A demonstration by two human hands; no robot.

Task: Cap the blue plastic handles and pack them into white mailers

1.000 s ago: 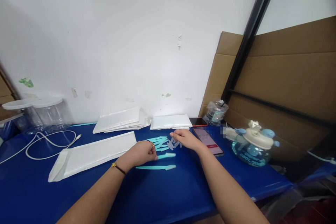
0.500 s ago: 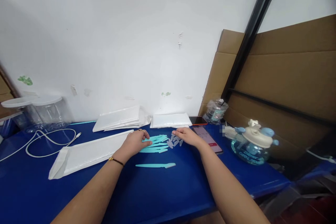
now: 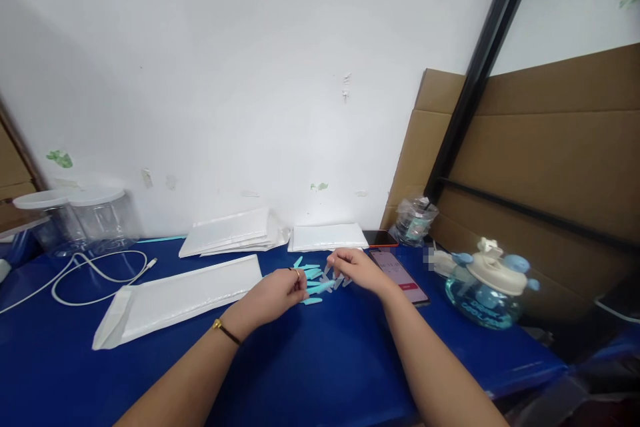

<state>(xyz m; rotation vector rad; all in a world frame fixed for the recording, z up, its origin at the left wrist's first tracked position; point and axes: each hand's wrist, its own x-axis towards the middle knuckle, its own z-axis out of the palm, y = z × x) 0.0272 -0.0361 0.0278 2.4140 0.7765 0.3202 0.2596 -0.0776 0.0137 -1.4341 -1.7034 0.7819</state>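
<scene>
A blue table (image 3: 325,373) was backed by a white wall (image 3: 225,80) marked with scraps of tape and green patches (image 3: 60,159). At far left, clear jars (image 3: 103,223) were topped with white lids (image 3: 97,197), and a white cable (image 3: 147,268) was looped before them. At right, a phone with a lit screen (image 3: 400,273) was laid in front of a dark orange-edged phone (image 3: 381,238). A plastic-wrapped cup (image 3: 415,221) was set near a cream-lidded bottle (image 3: 487,287). Behind them, brown cardboard (image 3: 555,167) was crossed by a slanting black post (image 3: 463,113).
</scene>
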